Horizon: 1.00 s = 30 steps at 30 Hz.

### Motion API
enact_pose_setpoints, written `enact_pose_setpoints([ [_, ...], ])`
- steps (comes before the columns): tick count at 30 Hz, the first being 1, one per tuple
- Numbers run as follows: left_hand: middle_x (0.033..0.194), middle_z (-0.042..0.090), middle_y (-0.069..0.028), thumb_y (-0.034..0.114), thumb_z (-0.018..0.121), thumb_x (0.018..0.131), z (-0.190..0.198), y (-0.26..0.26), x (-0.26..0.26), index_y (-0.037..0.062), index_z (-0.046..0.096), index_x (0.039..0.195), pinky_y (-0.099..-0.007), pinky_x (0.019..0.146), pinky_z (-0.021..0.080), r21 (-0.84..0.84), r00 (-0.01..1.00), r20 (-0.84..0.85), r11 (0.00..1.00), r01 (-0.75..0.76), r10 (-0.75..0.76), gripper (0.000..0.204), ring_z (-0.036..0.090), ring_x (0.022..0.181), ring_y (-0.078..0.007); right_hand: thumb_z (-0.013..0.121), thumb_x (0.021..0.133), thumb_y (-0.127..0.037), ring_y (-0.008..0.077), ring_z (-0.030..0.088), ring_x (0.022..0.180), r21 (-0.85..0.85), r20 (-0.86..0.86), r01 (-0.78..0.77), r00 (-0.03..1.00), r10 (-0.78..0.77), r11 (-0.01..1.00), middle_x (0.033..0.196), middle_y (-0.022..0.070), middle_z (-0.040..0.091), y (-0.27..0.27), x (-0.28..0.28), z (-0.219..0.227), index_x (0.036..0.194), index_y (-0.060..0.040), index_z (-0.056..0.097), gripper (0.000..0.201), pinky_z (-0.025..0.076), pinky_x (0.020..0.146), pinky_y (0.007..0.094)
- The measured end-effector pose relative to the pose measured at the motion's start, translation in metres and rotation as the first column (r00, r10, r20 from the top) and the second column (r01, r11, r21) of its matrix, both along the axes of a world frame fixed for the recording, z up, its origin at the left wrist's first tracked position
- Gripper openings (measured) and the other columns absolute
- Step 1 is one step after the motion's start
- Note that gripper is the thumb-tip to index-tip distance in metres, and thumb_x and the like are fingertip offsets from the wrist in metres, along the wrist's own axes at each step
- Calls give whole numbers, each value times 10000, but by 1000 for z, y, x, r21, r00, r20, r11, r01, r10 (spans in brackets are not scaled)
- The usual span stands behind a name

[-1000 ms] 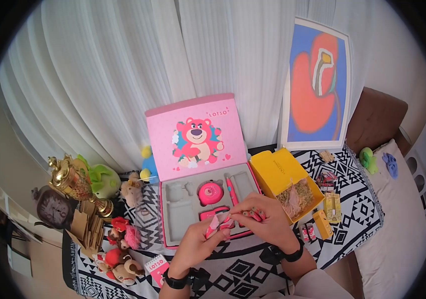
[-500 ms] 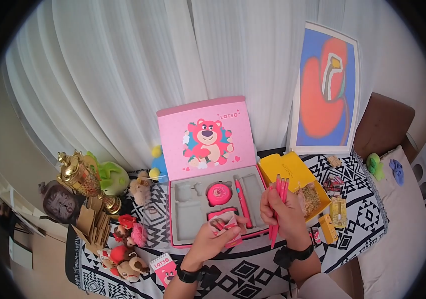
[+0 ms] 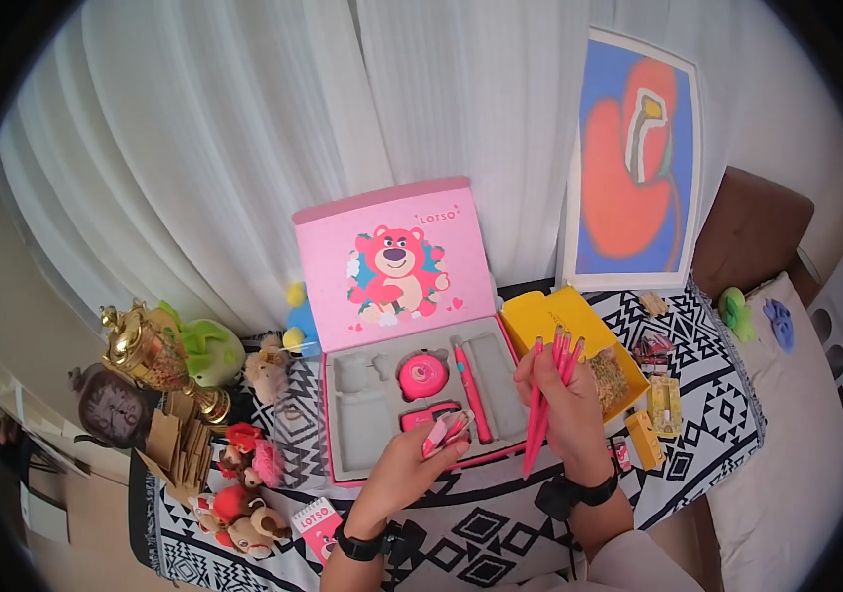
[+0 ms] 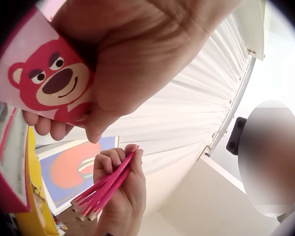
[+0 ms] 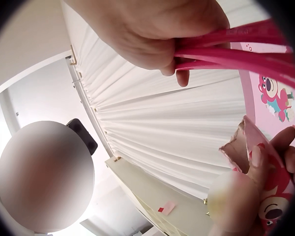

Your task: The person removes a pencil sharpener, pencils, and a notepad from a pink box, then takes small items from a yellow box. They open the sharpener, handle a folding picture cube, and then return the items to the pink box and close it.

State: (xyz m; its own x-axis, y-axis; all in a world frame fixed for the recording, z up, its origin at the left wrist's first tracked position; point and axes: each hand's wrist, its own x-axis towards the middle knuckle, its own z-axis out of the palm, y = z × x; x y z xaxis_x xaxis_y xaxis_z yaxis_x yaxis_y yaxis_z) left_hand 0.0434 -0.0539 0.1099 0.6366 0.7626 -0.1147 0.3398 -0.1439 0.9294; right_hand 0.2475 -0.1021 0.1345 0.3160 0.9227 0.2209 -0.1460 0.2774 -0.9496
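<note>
In the head view my left hand point(image 3: 407, 474) grips a small pink cardboard box with a bear face point(image 4: 49, 78), whose torn open end shows in the right wrist view. My right hand point(image 3: 572, 419), to the right of it, holds a bunch of several slim pink pencils point(image 3: 537, 424), their flat ends pointing up. Both hands are above the front of a large pink gift box point(image 3: 397, 340) with its lid raised. Its grey insert point(image 3: 354, 439) holds a round pink item point(image 3: 423, 377), a long pink stick point(image 3: 474, 395) and another pink item partly hidden by my left hand.
A yellow box point(image 3: 558, 314) with shredded filling stands right of the gift box. Small packets and a yellow carton point(image 3: 645, 440) lie farther right. At the left are a gold trophy point(image 3: 150, 345), plush toys point(image 3: 244, 518) and a spiral notepad point(image 3: 315, 521).
My hands were together over the gift box; my right hand has since moved right with the pencils, away from the small box. The small box has turned slightly in my left hand.
</note>
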Motion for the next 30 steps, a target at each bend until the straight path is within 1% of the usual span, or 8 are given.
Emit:
enact_pose_setpoints([
  [6, 848, 650, -9, 140, 657, 910, -5, -1, 0, -32, 607, 1183, -244, 711, 489, -256, 970, 241, 961, 100, -37, 327, 572, 765, -72, 473, 1016, -334, 50, 409, 549, 32, -144, 85, 986, -80, 996, 659, -28, 476, 0, 0, 3, 835, -29, 594, 375, 318, 509, 200],
  [9, 841, 665, -27, 215, 669, 904, -3, -2, -4, 8, 615, 1138, -258, 698, 481, -176, 954, 279, 971, 162, -108, 317, 579, 743, -90, 453, 1025, -319, 49, 404, 526, 87, -193, 236, 957, -216, 968, 648, -26, 475, 0, -4, 9, 847, -28, 588, 366, 298, 482, 200],
  [12, 842, 634, -4, 102, 663, 898, -2, 3, -3, -19, 586, 1209, -232, 705, 483, -75, 982, 39, 979, 189, -186, 342, 567, 751, -70, 453, 1028, -291, 39, 399, 520, 217, -139, 370, 928, -346, 903, 650, -29, 475, -1, -1, 3, 859, -27, 586, 341, 275, 468, 192],
  [16, 764, 630, -33, 210, 696, 881, -13, 1, -3, -8, 612, 1072, -259, 631, 461, -121, 975, 63, 968, 220, -214, 302, 561, 686, -86, 470, 1023, -265, 31, 389, 518, 204, -21, 365, 929, -369, 908, 657, -30, 479, -3, 0, 1, 869, -21, 590, 312, 255, 461, 187],
  [22, 765, 636, -38, 176, 665, 909, -6, -3, -3, -4, 616, 1056, -255, 626, 497, -233, 961, 209, 946, 228, -180, 238, 606, 689, -94, 577, 972, -224, 54, 496, 606, 68, 177, 262, 946, -270, 963, 692, -11, 545, -7, -5, 4, 890, 12, 626, 255, 373, 545, 193],
  [27, 798, 655, -32, 161, 648, 921, -4, -5, -4, -14, 613, 1089, -250, 670, 508, -297, 947, 283, 925, 236, -151, 245, 632, 745, -92, 652, 885, -105, 88, 575, 669, 7, 535, -167, 834, 137, 986, 790, 27, 643, 3, -12, -4, 999, 1, 669, 157, 445, 598, 229],
  [28, 798, 655, -32, 161, 648, 921, -4, -4, -4, -14, 613, 1089, -250, 670, 508, -295, 947, 283, 926, 236, -151, 245, 632, 745, -92, 682, 878, -185, 83, 635, 800, -51, 567, -228, 795, 216, 972, 905, 124, 695, 3, -9, -5, 1091, -12, 669, 275, 483, 686, 241],
  [30, 806, 654, -57, 80, 610, 931, -5, -3, -6, -58, 587, 1139, -265, 702, 499, -305, 959, 266, 935, 183, -101, 251, 622, 753, -123, 677, 882, -178, 66, 610, 750, -122, 487, -191, 844, 226, 974, 857, 96, 688, -2, -9, 5, 1113, -22, 664, 279, 471, 656, 233],
])
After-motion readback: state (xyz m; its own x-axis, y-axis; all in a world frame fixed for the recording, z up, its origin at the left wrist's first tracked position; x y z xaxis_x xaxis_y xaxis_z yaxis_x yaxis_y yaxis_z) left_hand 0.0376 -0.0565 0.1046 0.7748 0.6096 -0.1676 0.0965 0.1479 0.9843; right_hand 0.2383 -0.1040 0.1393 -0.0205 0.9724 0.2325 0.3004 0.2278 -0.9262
